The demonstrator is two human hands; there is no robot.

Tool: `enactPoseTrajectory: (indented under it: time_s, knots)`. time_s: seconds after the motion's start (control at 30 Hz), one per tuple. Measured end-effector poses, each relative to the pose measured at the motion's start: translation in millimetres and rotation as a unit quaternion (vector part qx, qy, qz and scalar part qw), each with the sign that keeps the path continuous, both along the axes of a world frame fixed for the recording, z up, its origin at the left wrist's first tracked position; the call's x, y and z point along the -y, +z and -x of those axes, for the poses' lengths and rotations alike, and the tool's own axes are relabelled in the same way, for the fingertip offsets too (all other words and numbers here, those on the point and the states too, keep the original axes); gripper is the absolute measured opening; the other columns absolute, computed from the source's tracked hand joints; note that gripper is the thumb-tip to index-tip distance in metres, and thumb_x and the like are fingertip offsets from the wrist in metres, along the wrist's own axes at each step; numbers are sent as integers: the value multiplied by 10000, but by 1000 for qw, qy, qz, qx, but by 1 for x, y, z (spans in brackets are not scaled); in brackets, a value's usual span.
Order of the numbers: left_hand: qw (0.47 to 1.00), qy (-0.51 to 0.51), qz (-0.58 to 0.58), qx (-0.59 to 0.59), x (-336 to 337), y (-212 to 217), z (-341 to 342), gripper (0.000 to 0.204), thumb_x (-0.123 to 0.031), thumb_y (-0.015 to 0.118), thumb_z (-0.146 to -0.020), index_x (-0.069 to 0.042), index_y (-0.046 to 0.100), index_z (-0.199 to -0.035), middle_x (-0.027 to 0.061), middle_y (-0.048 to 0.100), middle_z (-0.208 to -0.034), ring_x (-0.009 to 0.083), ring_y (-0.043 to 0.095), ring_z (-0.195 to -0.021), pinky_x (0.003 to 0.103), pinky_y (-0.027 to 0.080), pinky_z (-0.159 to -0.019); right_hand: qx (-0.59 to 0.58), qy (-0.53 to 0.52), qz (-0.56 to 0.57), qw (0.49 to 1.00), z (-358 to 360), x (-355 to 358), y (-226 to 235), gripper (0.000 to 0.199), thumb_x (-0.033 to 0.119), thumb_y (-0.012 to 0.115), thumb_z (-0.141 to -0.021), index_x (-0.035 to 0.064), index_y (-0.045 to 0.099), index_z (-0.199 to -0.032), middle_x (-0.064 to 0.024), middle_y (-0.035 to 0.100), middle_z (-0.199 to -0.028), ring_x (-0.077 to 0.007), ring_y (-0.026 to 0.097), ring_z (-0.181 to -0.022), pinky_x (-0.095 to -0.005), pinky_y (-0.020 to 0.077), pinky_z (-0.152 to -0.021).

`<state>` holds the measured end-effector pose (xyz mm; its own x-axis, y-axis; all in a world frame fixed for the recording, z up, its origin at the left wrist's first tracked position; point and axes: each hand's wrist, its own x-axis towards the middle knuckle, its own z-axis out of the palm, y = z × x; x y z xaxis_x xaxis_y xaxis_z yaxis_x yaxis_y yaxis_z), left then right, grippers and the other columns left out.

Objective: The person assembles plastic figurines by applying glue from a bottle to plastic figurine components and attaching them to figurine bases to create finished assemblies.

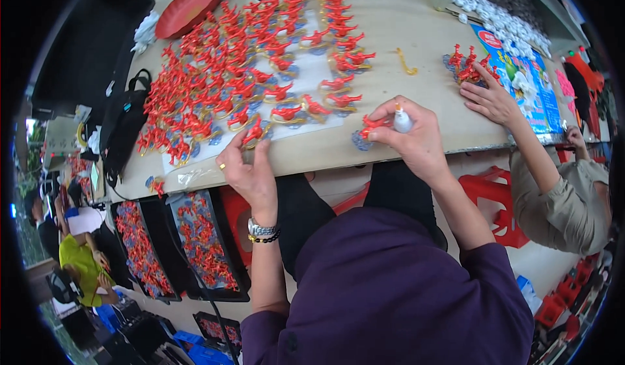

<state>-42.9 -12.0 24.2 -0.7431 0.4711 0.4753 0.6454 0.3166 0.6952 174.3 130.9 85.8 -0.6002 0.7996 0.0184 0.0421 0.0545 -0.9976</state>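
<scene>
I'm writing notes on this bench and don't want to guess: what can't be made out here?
All in the head view:
- White bottle: part of its body is hidden by the right hand.
- Red figure at the left hand: too small to tell if gripped or merely touched.
- Right-side figures: partly covered by a co-worker's hand.
- Tray figures: too small and jumbled to count.

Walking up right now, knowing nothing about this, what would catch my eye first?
Probably the crowd of small red figurines spread over the left and middle of the table. Next, near the table's front edge, the right hand holding a small white bottle and another red piece. A big red dish also stands out at the far left.
</scene>
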Motion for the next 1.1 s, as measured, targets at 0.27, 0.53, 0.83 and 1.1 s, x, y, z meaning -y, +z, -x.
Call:
enactPoseTrajectory:
  time_s: [0.27,0.53,0.83,1.1]
  knots:
    - [997,-62,-31,23,-5,-5,9,314,-54,746,-786,2,633,-1074,77,600,-927,148,560,-836,266,468,-748,2,-17,9,1000,1,6,8,170,15,739,-759,1,650,-903,-78,702,-904,-121,649,-871,-274,509,-788]
    - [998,47,-35,-16,3,4,-8,595,-75,793,-738,-1,514,-1258,95,534,-1153,179,491,-1017,311,400,-890,31,-9,-59,998,-1,8,11,209,-7,753,-745,-2,650,-927,-69,691,-897,-113,649,-869,-264,511,-786]
    - [777,-412,-77,469,11,55,-82,518,-168,584,-951,83,415,-1371,156,597,-1214,195,600,-1043,317,486,-898,43,78,-179,980,-9,22,20,216,61,762,-741,21,635,-911,-84,687,-859,-211,682,-807,-310,525,-703]
    - [697,-347,-114,617,-1,42,-102,403,-63,572,-940,55,478,-1314,130,601,-1223,203,595,-1094,353,477,-951,43,86,-154,983,-19,22,17,252,28,740,-751,15,647,-985,-88,680,-900,-193,673,-841,-299,520,-750]
